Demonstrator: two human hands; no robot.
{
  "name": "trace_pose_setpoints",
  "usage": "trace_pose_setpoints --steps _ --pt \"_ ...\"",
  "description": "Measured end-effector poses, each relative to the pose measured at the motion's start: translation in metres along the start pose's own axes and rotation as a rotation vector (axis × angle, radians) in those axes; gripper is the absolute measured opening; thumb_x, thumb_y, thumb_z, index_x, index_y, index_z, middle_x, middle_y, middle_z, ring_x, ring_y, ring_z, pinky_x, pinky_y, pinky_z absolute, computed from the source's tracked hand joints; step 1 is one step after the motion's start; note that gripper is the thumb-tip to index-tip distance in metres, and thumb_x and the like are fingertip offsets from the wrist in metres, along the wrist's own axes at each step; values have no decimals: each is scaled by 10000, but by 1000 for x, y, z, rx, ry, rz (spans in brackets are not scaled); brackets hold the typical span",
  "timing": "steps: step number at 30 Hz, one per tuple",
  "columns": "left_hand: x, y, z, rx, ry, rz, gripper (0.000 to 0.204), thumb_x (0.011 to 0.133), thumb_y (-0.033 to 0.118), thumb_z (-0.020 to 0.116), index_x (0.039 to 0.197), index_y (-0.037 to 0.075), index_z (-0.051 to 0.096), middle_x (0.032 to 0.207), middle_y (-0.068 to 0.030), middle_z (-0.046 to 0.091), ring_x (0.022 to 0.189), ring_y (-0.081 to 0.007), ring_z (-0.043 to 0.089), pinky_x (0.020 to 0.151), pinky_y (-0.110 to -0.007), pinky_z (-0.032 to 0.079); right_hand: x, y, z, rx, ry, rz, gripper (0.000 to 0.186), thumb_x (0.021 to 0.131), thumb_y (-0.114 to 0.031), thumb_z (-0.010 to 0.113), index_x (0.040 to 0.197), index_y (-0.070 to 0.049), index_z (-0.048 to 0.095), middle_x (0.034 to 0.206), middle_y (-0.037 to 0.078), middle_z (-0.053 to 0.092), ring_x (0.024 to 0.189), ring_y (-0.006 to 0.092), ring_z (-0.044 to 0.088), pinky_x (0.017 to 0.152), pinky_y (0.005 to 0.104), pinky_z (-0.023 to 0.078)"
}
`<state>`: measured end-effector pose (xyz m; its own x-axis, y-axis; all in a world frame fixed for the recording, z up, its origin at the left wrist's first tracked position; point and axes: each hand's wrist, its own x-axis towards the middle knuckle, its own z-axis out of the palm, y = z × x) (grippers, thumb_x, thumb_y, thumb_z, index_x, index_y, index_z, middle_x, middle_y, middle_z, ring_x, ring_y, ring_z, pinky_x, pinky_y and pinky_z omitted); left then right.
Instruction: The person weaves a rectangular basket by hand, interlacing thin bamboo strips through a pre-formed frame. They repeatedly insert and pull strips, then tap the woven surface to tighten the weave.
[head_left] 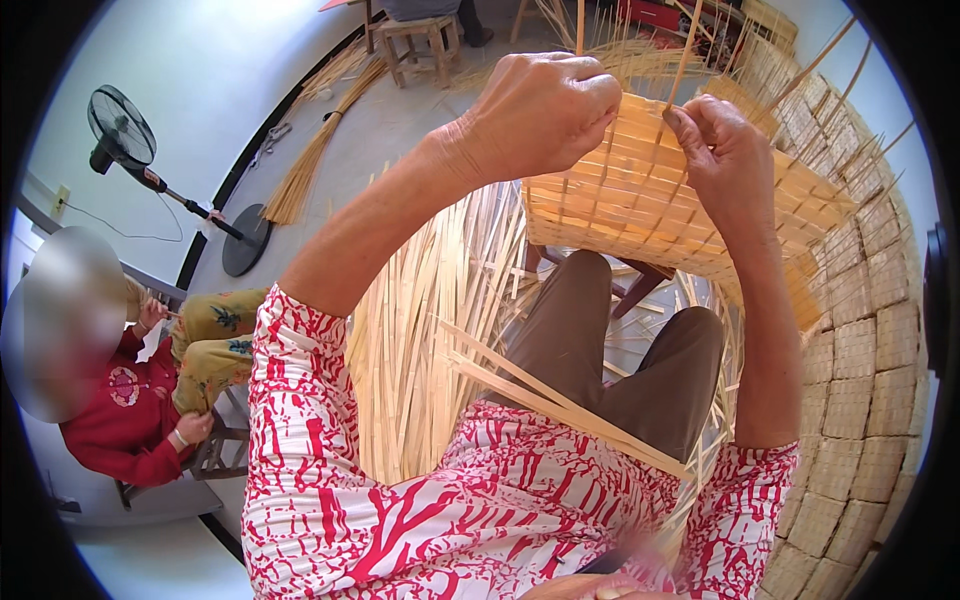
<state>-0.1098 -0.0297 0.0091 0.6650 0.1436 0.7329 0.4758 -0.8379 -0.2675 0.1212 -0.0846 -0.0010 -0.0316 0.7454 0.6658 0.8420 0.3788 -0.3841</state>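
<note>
A half-woven bamboo basket [620,190] stands tilted in front of my knees, its pale flat strips crossed by thin darker uprights. My left hand [545,110] is closed at its upper left rim. Its fingertips are turned away, and a thin strip rises just behind its knuckles. At the rim further right, my right hand [725,150] pinches an upright bamboo strip [684,58] between thumb and forefinger. Across my lap lie a few loose flat strips [570,408].
Many long bamboo strips [420,330] cover the floor at my left. Stacked woven baskets [850,400] line the right wall. A seated person [130,390] is at the left, near a standing fan [122,125]. A tied bundle [300,180] and a wooden stool [418,45] are further back.
</note>
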Motion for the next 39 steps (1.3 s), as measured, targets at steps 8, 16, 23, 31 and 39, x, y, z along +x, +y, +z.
trace_pose_setpoints --steps 8,16,23,31,39 --pt "-7 -1 -1 117 -92 75 132 899 157 708 877 69 612 780 -65 622 749 -249 688 635 -373 558 -5 0 2 21 3 -20 299 981 -314 676 866 -38 669 681 143 634 594 309 599 576 423 457" --pt "2 7 -13 219 -222 187 124 845 113 729 892 56 629 852 -66 643 831 -236 700 674 -355 579 -12 0 1 58 45 -101 283 966 -280 698 855 -24 657 684 127 623 561 285 566 555 411 431" --pt "2 10 -8 350 -235 355 177 751 96 764 871 65 638 850 -41 612 840 -195 686 712 -309 597 -14 -3 2 74 69 -108 282 967 -273 694 846 -23 651 675 136 607 565 309 554 557 418 425" --pt "-11 4 -22 -173 56 -75 248 817 213 825 1039 140 740 1080 5 685 815 -131 647 696 -249 564 -12 0 -2 32 40 -5 274 974 -289 688 882 -31 680 680 121 615 578 287 571 564 408 434" --pt "-20 -24 -14 -676 -138 -588 305 824 327 864 1037 117 804 892 -4 745 773 -74 645 720 -235 532 -16 -3 -3 146 22 -7 232 970 -238 699 914 -14 691 694 102 645 579 215 603 570 355 457"
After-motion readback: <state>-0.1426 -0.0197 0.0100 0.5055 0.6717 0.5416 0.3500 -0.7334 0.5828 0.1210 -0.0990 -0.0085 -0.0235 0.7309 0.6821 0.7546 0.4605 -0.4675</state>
